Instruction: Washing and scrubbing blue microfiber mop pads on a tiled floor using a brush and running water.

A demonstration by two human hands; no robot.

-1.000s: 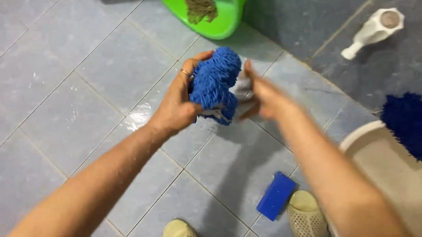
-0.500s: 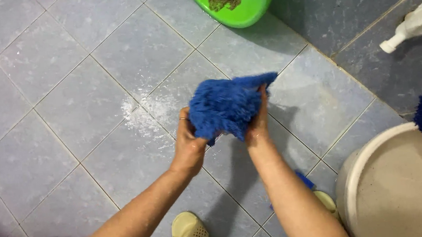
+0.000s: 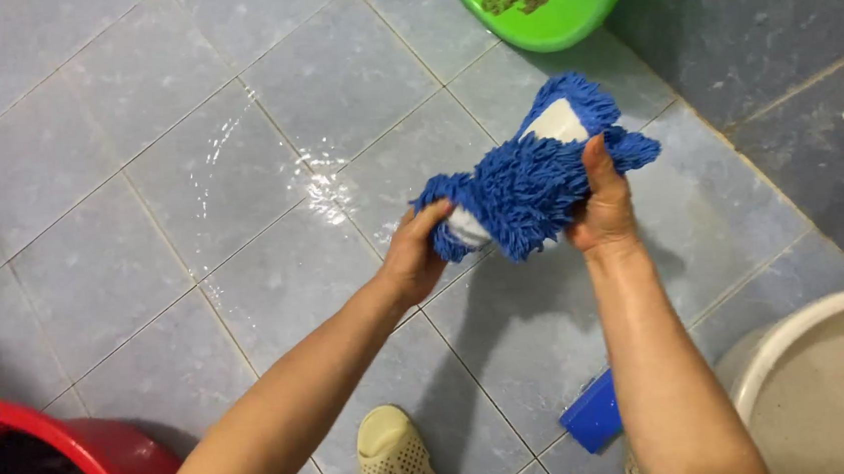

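- Blue, shaggy microfibre mop pad [image 3: 529, 193] with a white backing is being held up in the air over the wet grey floor tiles [image 3: 236, 171], gripped at both ends.
- Left hand [image 3: 414, 258] is closing around the pad's lower end, fingers wrapping over the fringe and thumb pressing the white backing, so the grip is clamped on the pad.
- Right hand [image 3: 602, 208] is clenching the upper end, fingers curled tight into the pile; the opposed grips are bunching the middle, which looks like a twist to squeeze water out.
- Water is glistening on the tiles just beyond the pad, fitting a wet cloth held away from the body.
- Green plastic basin [image 3: 549, 1] with brownish fibres inside is sitting at the top, against the darker wall.
- Red plastic tub [image 3: 88, 459] is showing at the lower left corner, and a round white bucket [image 3: 804, 377] at the lower right.
- Blue rectangular block [image 3: 592, 416] is lying on the floor beside a pale perforated slipper [image 3: 397, 460].
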